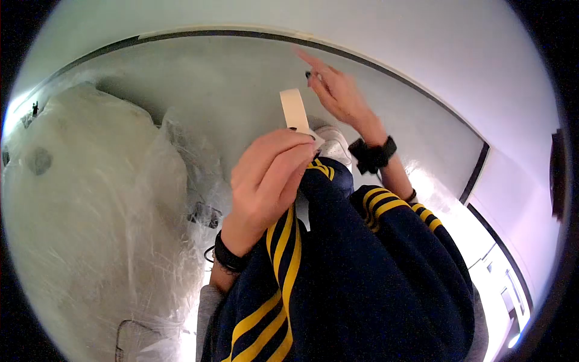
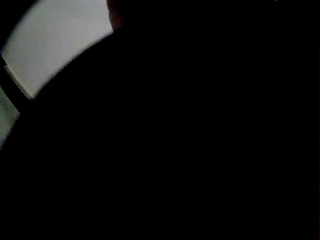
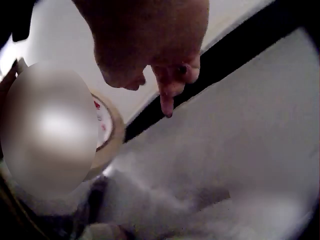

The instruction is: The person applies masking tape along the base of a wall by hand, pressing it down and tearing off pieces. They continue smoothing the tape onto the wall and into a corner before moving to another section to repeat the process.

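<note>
My left hand (image 1: 265, 175) is raised in front of my knee and grips a roll of cream masking tape (image 1: 294, 110), which stands on edge above the fingers. The same tape roll (image 3: 109, 131) shows at the left of the right wrist view. My right hand (image 1: 336, 90) reaches further out with straight fingers, its fingertips (image 3: 167, 102) at the dark band (image 3: 235, 52) along the foot of the wall. It holds nothing. The left wrist view is almost wholly dark.
Clear plastic sheeting (image 1: 90, 199) covers bulky shapes on the left. A pale strip (image 1: 211, 30) runs along the dark skirting band (image 1: 422, 99) where grey floor meets white wall. My navy trousers with yellow stripes (image 1: 362, 265) fill the lower middle.
</note>
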Demonstrator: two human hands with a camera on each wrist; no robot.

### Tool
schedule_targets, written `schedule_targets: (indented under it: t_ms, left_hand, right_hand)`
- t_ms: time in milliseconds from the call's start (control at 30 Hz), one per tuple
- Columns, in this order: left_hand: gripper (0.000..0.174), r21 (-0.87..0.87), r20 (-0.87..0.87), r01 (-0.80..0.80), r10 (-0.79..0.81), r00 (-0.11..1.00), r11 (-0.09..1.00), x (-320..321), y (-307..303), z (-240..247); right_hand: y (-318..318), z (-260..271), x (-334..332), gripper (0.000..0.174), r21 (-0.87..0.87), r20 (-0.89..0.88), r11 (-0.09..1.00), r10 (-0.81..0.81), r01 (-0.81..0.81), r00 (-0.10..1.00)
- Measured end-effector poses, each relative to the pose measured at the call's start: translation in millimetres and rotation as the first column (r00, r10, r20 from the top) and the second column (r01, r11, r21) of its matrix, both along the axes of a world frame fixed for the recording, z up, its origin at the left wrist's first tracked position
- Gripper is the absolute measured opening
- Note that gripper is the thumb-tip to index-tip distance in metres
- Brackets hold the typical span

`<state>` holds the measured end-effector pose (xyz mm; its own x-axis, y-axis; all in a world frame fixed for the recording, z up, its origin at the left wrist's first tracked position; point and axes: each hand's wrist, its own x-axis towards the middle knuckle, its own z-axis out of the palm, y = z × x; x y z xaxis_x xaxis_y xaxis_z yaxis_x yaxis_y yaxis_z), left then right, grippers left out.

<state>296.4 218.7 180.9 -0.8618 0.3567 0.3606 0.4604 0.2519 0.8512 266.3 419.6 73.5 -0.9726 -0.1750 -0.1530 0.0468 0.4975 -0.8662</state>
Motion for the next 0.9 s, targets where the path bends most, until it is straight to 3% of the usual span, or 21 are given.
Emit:
schedule_targets:
  t_ms: [33,67,100,167,200,267,300,367,433,500,533,567,667,700,767,800,833,867,900]
  left_hand:
    - [0.021,-0.007,-0.007,0.011,-0.011,1.0,1.0,1.7,0.9,-2.2]
    - [0.021,-0.007,-0.006,0.011,-0.012,1.0,1.0,4.8,2.9,-4.0]
    - [0.022,-0.049,-0.028,0.065,-0.067,0.997,0.997,6.7,2.8,-6.0]
    - [0.022,-0.098,-0.05,0.113,-0.118,0.992,0.989,9.1,3.8,-5.7]
    - [0.022,-0.123,-0.081,0.122,-0.132,0.988,0.985,8.2,1.1,-5.6]
    - [0.023,-0.148,-0.107,0.125,-0.142,0.984,0.981,8.7,1.6,-2.1]
    - [0.02,-0.152,-0.105,0.105,-0.122,0.987,0.983,9.0,3.5,1.2]
    - [0.018,-0.163,-0.1,0.081,-0.098,0.99,0.983,7.5,1.5,6.2]
    - [0.017,-0.171,-0.105,0.089,-0.108,0.989,0.981,-16.6,-38.9,11.4]
    - [0.02,-0.176,-0.106,0.094,-0.114,0.988,0.98,49.6,31.7,-22.3]
    - [0.024,-0.183,-0.106,0.098,-0.119,0.987,0.978,-40.0,-99.0,3.5]
    - [0.024,-0.176,-0.104,0.09,-0.109,0.989,0.98,-125.8,-210.6,63.0]
    - [0.024,-0.202,-0.091,0.111,-0.132,0.987,0.973,-19.4,-56.4,18.7]
    - [0.023,-0.183,-0.072,0.099,-0.114,0.991,0.978,-21.7,-58.9,22.7]
    - [0.021,-0.147,-0.056,0.086,-0.095,0.994,0.985,-23.0,-53.2,16.3]
    - [0.02,-0.269,-0.163,0.046,-0.092,0.982,0.962,-25.8,-48.8,11.4]
    - [0.018,-0.38,-0.269,-0.003,-0.107,0.957,0.925,-27.6,-43.2,9.2]
    - [0.016,-0.371,-0.236,-0.01,-0.084,0.968,0.929,-29.8,-42.7,12.2]
    - [0.016,-0.37,-0.238,0.007,-0.102,0.966,0.929,-23.4,-40.3,17.8]
  right_hand:
    - [-0.9,3.2,-9.0,0.058,0.366,-0.089,0.928,0.101,-0.062,0.991]
    - [2.0,2.5,-14.5,0.061,0.682,-0.137,0.727,0.226,-0.073,0.965]
    - [7.9,-2.7,-21.5,0.061,0.683,-0.141,0.727,0.225,-0.07,0.964]
    - [17.1,-12.8,-32.2,0.078,0.894,-0.123,0.447,0.301,-0.026,0.946]
    - [15.2,-17.0,-31.9,0.078,0.892,-0.126,0.451,0.305,-0.026,0.944]
    - [16.4,-18.9,-27.3,0.084,0.858,-0.38,0.473,0.32,0.202,0.868]
    - [19.4,-17.9,-23.9,0.084,0.857,-0.379,0.476,0.324,0.197,0.867]
    - [16.4,-3.8,-18.8,0.082,0.939,-0.197,0.325,0.233,0.114,0.952]
    - [-18.7,6.0,-39.0,0.082,0.939,-0.183,0.327,0.225,0.103,0.957]
    - [58.9,-26.1,27.8,0.082,0.945,-0.164,0.314,0.214,0.091,0.963]
    - [-68.8,-0.9,-61.9,0.083,0.944,-0.177,0.314,0.221,0.102,0.959]
    - [-179.0,57.1,-148.0,0.085,0.941,-0.19,0.32,0.232,0.11,0.954]
    - [-25.4,13.7,-33.1,0.088,0.921,-0.095,0.387,0.136,0.036,0.986]
    - [-30.2,23.8,-33.1,0.088,0.921,-0.093,0.388,0.136,0.033,0.986]
    - [-28.3,38.0,-24.8,0.076,0.864,0.131,0.475,0.111,-0.168,0.985]
    - [-22.2,26.6,-12.2,0.076,0.869,0.133,0.465,0.105,-0.167,0.986]
    - [-15.9,11.8,4.2,0.066,0.72,-0.11,0.693,0.156,-0.029,0.982]
    - [-20.8,15.7,11.3,0.058,0.486,-0.357,0.871,0.131,0.065,0.925]
    - [-24.8,28.6,27.5,0.058,0.487,-0.359,0.869,0.113,0.083,0.926]
